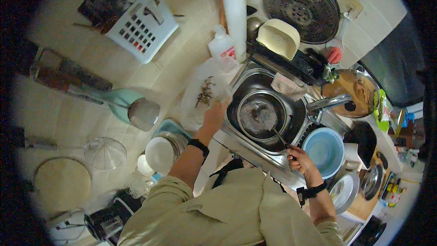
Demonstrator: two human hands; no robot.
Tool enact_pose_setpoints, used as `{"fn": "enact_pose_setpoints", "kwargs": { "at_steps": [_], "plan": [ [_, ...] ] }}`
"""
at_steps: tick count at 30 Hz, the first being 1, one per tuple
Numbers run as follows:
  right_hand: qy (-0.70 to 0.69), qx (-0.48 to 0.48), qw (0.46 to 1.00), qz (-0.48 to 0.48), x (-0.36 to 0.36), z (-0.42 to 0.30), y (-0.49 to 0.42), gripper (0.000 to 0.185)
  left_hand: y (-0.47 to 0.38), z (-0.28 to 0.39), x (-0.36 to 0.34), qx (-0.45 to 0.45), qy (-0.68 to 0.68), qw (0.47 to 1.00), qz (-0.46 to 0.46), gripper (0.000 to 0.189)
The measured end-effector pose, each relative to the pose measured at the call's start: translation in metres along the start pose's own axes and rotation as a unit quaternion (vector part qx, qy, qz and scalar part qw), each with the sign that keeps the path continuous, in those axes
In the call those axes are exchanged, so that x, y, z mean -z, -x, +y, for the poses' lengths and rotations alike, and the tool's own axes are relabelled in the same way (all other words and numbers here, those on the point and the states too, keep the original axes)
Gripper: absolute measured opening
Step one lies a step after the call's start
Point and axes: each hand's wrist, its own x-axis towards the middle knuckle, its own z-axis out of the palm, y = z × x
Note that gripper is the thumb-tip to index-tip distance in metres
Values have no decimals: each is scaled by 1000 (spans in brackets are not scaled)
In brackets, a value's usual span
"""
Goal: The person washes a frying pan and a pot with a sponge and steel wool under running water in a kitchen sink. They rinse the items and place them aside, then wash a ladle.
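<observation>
My right hand (300, 160) grips the dark handle (282, 140) of a utensil. Its far end reaches into a round metal bowl (241, 123) in the stainless steel sink (235, 75). Something greyish and wet lies inside the bowl, too blurred to name; the utensil's head cannot be made out. At the sink's left edge, my left hand (214, 118) is against a white plastic bag (196, 89) with dark printing. Its fingertips are blurred and partly lost against the bag, so its grip is unclear.
The faucet (327, 103) reaches over the sink's right side. A light blue basin (324, 152) stands right of my right hand. Behind the bag is a white plastic bottle (222, 42). Stacked bowls (159, 155) sit by my left forearm. A pink-white cloth (288, 87) lies at the sink's back edge.
</observation>
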Motion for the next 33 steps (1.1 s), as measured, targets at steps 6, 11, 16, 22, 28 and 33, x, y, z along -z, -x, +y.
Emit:
{"fn": "enact_pose_setpoints", "kwargs": {
  "at_steps": [6,11,16,22,28,33],
  "plan": [
    [-47,-11,998,-27,-2,-4,9,31,14,8,-4,-2,46,999,-24,46],
    [-47,25,997,-64,-19,-25,45,24,9,-34,24,47,-122,973,193,26],
    [16,25,999,-23,-53,-44,83,38,22,-70,32,204,-147,966,63,27],
    [53,13,995,-82,-117,-66,86,44,17,-102,15,188,83,978,45,73],
    [126,22,984,-125,-176,-61,29,47,16,-101,42,160,99,977,102,79],
    [494,679,543,-2,-212,-27,-58,56,16,-90,51,145,129,975,108,83]
  ]
}}
